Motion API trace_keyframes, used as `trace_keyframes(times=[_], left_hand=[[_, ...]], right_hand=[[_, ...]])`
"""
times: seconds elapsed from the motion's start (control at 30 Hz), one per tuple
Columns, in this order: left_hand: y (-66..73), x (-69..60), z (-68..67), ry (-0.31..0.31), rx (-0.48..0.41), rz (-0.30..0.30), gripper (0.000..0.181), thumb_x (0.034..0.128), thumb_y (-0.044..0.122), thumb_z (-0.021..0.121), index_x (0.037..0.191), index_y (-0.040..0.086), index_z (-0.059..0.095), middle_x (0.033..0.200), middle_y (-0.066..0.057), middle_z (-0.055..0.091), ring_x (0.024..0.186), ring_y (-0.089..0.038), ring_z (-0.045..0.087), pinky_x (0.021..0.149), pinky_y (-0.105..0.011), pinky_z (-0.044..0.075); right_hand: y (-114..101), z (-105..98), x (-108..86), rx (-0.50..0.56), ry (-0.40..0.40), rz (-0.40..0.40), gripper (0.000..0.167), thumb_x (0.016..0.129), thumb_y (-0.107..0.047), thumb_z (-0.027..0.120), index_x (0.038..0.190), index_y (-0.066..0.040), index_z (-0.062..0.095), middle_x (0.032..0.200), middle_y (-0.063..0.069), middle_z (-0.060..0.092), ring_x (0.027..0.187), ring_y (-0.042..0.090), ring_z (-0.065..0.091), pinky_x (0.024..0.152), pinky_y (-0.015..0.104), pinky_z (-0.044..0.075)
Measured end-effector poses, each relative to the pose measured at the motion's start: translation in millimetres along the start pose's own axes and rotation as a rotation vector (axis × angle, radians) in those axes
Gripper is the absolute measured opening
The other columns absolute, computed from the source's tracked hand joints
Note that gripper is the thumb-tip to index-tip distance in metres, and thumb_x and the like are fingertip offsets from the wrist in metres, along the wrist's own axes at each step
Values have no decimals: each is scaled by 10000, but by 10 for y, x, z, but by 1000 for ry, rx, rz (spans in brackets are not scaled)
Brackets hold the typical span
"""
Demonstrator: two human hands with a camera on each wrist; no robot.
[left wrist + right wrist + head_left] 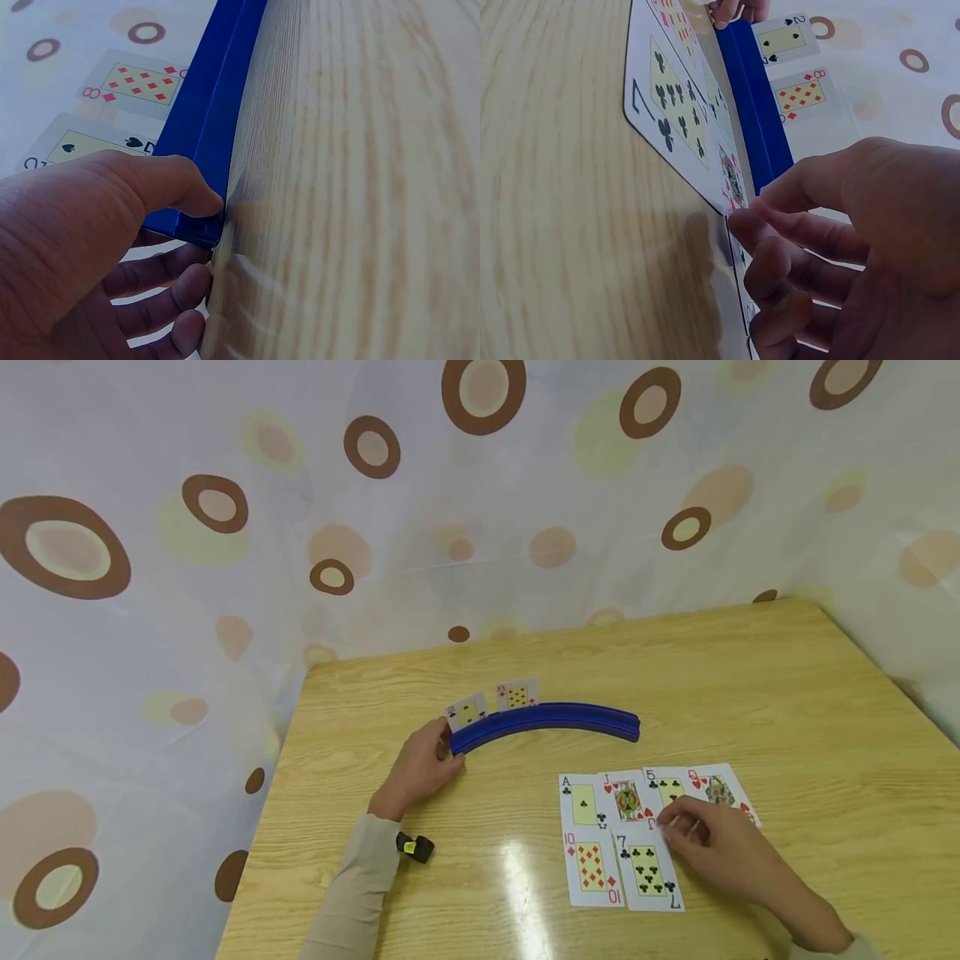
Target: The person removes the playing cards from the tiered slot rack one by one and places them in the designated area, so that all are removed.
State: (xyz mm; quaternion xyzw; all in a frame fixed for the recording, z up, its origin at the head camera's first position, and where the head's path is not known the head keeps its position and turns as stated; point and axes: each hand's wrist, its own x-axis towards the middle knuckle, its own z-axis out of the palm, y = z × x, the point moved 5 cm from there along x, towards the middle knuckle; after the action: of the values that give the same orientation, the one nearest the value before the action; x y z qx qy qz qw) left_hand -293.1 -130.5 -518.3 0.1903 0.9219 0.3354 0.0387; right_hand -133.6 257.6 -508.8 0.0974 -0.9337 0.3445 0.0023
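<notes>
My left hand (420, 764) grips the left end of a curved blue card holder (558, 716), thumb on its front side. Standing in the holder's slot are a two of spades (468, 712) and an eight of diamonds (517, 695). Over the face-up cards at the right hovers my right hand (723, 852), fingers loosely bent, with no card seen between them. Its fingertips are close to the five of clubs (670, 787) and jack of hearts (626, 797); whether they touch, I cannot tell. The seven of clubs (676, 101) lies near it in the right wrist view.
An ace of clubs (582, 802), a ten of diamonds (590, 864) and a queen of hearts (718, 789) complete two rows of cards on the wooden table (337, 710). A patterned cloth (525, 510) hangs behind the table. A small black device (416, 847) sits at my left wrist.
</notes>
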Motion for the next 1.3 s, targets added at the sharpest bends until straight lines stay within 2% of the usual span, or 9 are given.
trace_keyframes(times=[0.27,0.37,0.43,0.6,0.63,0.7,0.87,1.07,1.3], left_hand=[[-18,3,8,4,8,-6,382,971,148,772,1305,44,621,1036,-78,668,849,-174,561,768,-327,476],[-12,-5,9,2,-1,-5,391,965,147,772,1309,38,622,1044,-84,674,853,-178,569,770,-334,486],[-92,4,44,10,0,32,398,973,182,762,1313,37,616,1049,-81,672,857,-175,571,766,-329,491],[-454,91,229,16,2,71,425,972,299,764,1319,114,603,1047,-23,656,854,-144,571,742,-294,485],[-403,62,198,16,12,78,424,974,295,764,1318,105,605,1054,-32,660,868,-160,578,761,-300,493],[-489,99,257,13,12,69,429,973,307,765,1327,125,606,1055,-18,662,861,-150,580,756,-295,493],[-582,146,330,23,21,80,474,958,294,775,1368,124,606,1070,-6,676,858,-126,587,752,-286,503],[-603,134,332,24,36,64,466,967,310,762,1381,159,613,1059,33,673,859,-118,591,756,-283,510],[-617,155,348,21,42,77,481,955,317,773,1383,166,612,1074,45,679,871,-124,595,763,-290,512]], right_hand=[[-20,-86,47,3,40,46,111,966,-58,763,1021,-154,775,821,-100,680,701,-40,531,634,225,459],[-42,-106,69,10,78,21,134,956,-30,768,1026,-144,776,832,-109,685,710,-51,537,630,223,456],[-58,-106,89,6,109,-6,146,949,-17,772,1019,-145,774,828,-119,685,707,-58,531,625,223,446],[-129,-80,192,13,156,-61,165,941,-2,773,1016,-149,770,804,-135,679,691,-66,522,595,220,426],[-151,-76,219,19,163,-74,165,941,3,772,1019,-141,769,798,-136,682,683,-65,525,582,220,424],[-191,-69,275,26,168,-90,154,949,-6,773,1030,-137,770,790,-138,673,675,-64,525,564,220,415],[-324,-76,445,47,197,-160,139,967,-3,760,1056,-109,770,814,-107,682,698,-51,541,565,215,423],[-487,-89,736,68,297,-297,162,944,46,766,1058,-69,761,976,52,715,757,-3,565,585,217,466],[-569,-44,1144,91,324,-346,188,956,56,746,1132,-12,751,1048,126,703,735,67,560,624,214,471]])
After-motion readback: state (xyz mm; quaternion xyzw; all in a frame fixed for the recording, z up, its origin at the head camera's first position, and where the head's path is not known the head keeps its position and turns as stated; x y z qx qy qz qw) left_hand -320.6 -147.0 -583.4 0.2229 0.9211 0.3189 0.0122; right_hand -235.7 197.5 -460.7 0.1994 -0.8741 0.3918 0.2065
